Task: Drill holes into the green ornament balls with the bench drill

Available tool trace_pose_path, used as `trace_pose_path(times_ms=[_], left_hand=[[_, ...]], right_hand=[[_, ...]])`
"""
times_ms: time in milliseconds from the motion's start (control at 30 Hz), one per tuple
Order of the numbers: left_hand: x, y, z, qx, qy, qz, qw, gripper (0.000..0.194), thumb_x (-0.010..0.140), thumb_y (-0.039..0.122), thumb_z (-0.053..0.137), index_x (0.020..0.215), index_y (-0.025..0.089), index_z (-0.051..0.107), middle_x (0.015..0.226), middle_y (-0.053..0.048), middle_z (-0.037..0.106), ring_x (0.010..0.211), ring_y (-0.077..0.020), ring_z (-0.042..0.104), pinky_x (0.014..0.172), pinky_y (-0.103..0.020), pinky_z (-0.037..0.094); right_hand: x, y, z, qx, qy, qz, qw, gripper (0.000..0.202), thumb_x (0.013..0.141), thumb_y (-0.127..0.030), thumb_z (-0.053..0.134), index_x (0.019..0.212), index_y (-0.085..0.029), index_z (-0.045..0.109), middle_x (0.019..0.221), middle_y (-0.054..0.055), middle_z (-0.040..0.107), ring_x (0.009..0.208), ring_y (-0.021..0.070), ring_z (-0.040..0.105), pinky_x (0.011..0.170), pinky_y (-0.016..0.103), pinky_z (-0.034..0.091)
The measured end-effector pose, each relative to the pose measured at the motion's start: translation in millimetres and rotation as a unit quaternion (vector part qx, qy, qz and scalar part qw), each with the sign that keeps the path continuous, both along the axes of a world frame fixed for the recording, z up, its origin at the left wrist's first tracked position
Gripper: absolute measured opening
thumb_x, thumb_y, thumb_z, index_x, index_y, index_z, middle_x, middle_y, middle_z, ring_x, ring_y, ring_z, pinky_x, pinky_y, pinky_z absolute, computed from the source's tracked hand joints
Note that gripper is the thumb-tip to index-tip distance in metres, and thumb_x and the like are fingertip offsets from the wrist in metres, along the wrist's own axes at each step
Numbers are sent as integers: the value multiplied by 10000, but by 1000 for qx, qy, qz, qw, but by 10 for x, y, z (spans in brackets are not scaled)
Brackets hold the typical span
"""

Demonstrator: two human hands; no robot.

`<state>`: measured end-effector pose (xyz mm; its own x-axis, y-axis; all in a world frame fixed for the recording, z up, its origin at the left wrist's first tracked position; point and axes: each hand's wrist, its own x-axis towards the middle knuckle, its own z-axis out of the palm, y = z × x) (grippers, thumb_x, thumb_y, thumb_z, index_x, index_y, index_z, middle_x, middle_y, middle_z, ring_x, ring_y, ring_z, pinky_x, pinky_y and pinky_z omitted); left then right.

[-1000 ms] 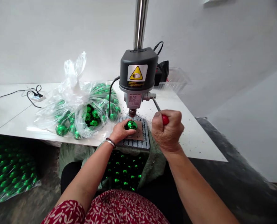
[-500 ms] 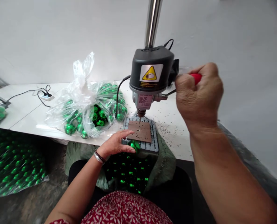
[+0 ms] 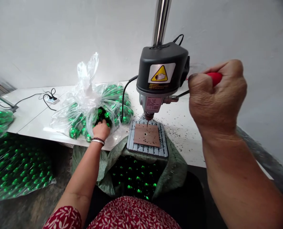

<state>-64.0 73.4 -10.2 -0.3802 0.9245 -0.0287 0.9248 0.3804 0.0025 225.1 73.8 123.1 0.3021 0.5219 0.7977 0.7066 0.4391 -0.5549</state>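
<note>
My right hand (image 3: 215,95) is wrapped round the red handle (image 3: 215,78) of the drill press (image 3: 161,71). Its thin bit hangs above a brown plate (image 3: 146,137) with a small hole, on the grey ribbed base (image 3: 164,144). My left hand (image 3: 101,129) reaches into the mouth of a clear plastic bag (image 3: 87,95) of shiny green balls (image 3: 74,132). The fingers of that hand touch the balls at the opening; whether they grip one is hidden. No ball lies on the plate.
Dark shavings lie on the white table (image 3: 31,111) round the base. Below it, an open green sack (image 3: 176,162) holds several green balls. At the left are a larger bag of balls (image 3: 19,165) and a power strip (image 3: 52,100) with black cables.
My left hand has moved left from the front of the drill base to the bag's mouth. The green ball at its fingers is gone from there. My right hand keeps hold of the handle.
</note>
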Motion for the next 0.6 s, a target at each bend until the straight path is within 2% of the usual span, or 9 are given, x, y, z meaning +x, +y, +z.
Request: trace_pose_path(times_ms=[167, 267, 333, 367, 400, 467, 533, 567, 600], left_hand=[[-1, 8, -11, -12, -73, -16, 997, 501, 805, 381, 530, 1209, 84, 539, 1121, -246, 659, 1048, -360, 637, 852, -410, 480], [12, -100, 48, 69, -141, -33, 987, 536, 761, 371, 592, 1217, 94, 542, 1136, -230, 656, 1071, -354, 617, 886, -424, 464], [39, -236, 113, 157, -237, -51, 957, 584, 733, 384, 634, 1246, 127, 527, 1157, -178, 648, 1078, -313, 608, 915, -408, 458], [61, -314, 149, 192, -319, -63, 926, 606, 730, 392, 640, 1269, 148, 507, 1153, -144, 645, 1058, -284, 616, 910, -390, 466], [88, -393, 184, 212, -418, -74, 880, 623, 735, 397, 634, 1296, 173, 480, 1139, -111, 643, 1025, -255, 629, 888, -369, 481], [165, -528, 238, 199, -621, -85, 753, 660, 744, 395, 617, 1348, 226, 411, 1096, -65, 637, 950, -215, 659, 804, -324, 508], [266, -611, 252, 151, -755, -83, 633, 701, 724, 391, 636, 1364, 270, 374, 1052, -50, 633, 909, -205, 673, 713, -280, 505], [323, -629, 242, 131, -789, -80, 594, 721, 704, 399, 661, 1356, 284, 377, 1034, -47, 630, 892, -201, 673, 677, -260, 494], [382, -632, 221, 116, -807, -77, 573, 743, 679, 411, 690, 1345, 292, 382, 1016, -43, 627, 866, -192, 669, 647, -245, 481]], right_hand=[[-21, -10, 20, -2, 15, 8, 1000, 97, 818, -229, 521, 776, -148, 488, 674, -50, 473, 612, 28, 393, 610, 204, 350], [-34, -18, 36, -30, 28, 1, 999, 98, 802, -216, 536, 771, -154, 465, 675, -44, 471, 610, 39, 384, 623, 222, 346], [-38, -24, 43, -47, 28, -1, 998, 100, 811, -228, 529, 788, -158, 462, 690, -39, 472, 625, 48, 390, 651, 237, 353], [-39, -27, 46, -53, 27, 0, 998, 99, 816, -233, 526, 797, -159, 463, 698, -38, 472, 636, 52, 395, 667, 243, 357], [-41, -29, 48, -57, 29, 1, 998, 98, 817, -232, 527, 800, -159, 463, 701, -37, 469, 642, 55, 396, 679, 249, 360], [-48, -31, 51, -55, 38, 3, 998, 95, 806, -213, 536, 789, -158, 460, 686, -40, 454, 634, 54, 383, 678, 250, 359], [-57, -32, 51, -42, 50, 8, 998, 100, 788, -190, 545, 774, -159, 451, 666, -45, 444, 615, 48, 366, 651, 239, 350], [-60, -32, 49, -34, 56, 10, 998, 108, 779, -183, 550, 767, -160, 445, 658, -48, 441, 605, 45, 359, 633, 231, 342], [-62, -31, 47, -28, 60, 13, 998, 118, 773, -182, 555, 764, -162, 439, 652, -50, 441, 598, 42, 356, 619, 222, 334]])
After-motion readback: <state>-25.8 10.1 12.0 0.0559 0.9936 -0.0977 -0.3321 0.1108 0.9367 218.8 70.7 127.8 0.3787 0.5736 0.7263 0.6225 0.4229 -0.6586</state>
